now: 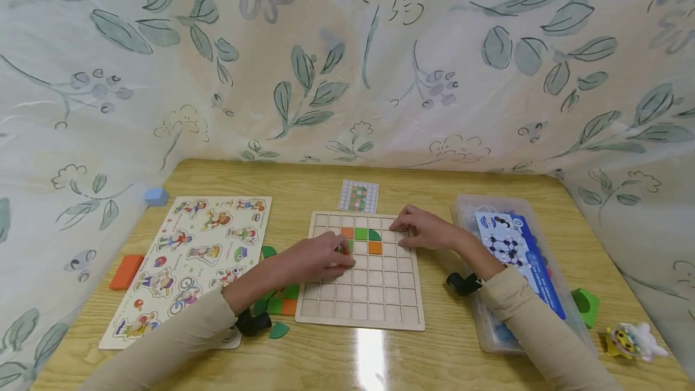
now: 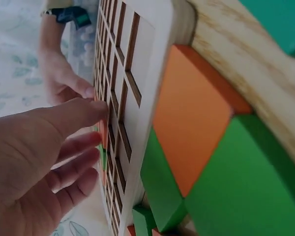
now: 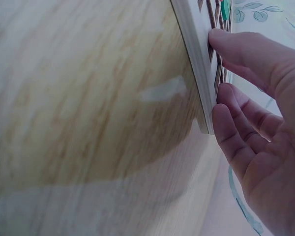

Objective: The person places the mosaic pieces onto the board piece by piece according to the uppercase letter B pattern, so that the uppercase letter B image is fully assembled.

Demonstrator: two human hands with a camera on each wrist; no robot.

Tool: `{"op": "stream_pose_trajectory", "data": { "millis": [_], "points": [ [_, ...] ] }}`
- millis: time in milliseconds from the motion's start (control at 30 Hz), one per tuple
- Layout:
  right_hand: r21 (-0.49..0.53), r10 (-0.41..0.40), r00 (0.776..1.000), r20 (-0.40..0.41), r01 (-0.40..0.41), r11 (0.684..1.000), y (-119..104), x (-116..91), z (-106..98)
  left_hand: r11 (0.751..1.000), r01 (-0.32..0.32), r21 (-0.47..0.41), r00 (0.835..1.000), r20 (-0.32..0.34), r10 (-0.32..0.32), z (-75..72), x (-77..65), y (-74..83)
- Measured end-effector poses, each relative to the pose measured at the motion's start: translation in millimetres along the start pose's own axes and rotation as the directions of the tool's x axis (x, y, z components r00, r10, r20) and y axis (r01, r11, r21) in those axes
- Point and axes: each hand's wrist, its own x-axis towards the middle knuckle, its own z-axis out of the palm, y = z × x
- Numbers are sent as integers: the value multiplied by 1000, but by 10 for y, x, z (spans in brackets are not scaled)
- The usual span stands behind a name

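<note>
A light wooden grid board (image 1: 380, 306) lies in front of me. Orange and green tiles fill a few of its upper cells, among them a green square (image 1: 361, 233), a dark green quarter-round piece (image 1: 374, 235) and an orange square (image 1: 375, 248). My left hand (image 1: 329, 255) reaches over the board's left side, its loosely bent fingertips right at the tiles there and partly covering them. At the upper right edge, my right hand (image 1: 426, 228) rests its relaxed fingertips on the board, thumb at the grid (image 3: 211, 59) and other fingers near the rim.
A small pattern card (image 1: 358, 196) lies behind the board. Loose tiles (image 1: 276, 305) are left of it, beside a picture puzzle (image 1: 203, 252). A plastic case (image 1: 478, 210) stands right, with a green block (image 1: 585, 306) and small toy (image 1: 632, 341) beyond. Red (image 1: 126, 271) and blue (image 1: 156, 197) blocks lie far left.
</note>
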Motion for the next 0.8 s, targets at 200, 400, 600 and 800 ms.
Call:
{"op": "stream_pose_trajectory", "data": {
  "millis": [200, 400, 600, 800],
  "points": [
    [-9, -11, 1000, 6, 11, 1000, -4, 15, 15, 992, 38, 118, 999, 6, -39, -77, -167, 29],
    [-22, 2, 1000, 5, -2, 1000, -11, 32, 7, 974, 224, 21, 975, 3, -224, -256, -627, 30],
    [-28, -4, 1000, -4, 4, 1000, 13, 23, -4, 926, 376, -30, 925, -55, -377, -340, -1142, 40],
    [-25, -6, 1000, -5, 6, 1000, 49, 29, -1, 895, 441, -60, 897, -17, -443, -366, -1403, 161]
  ]
}}
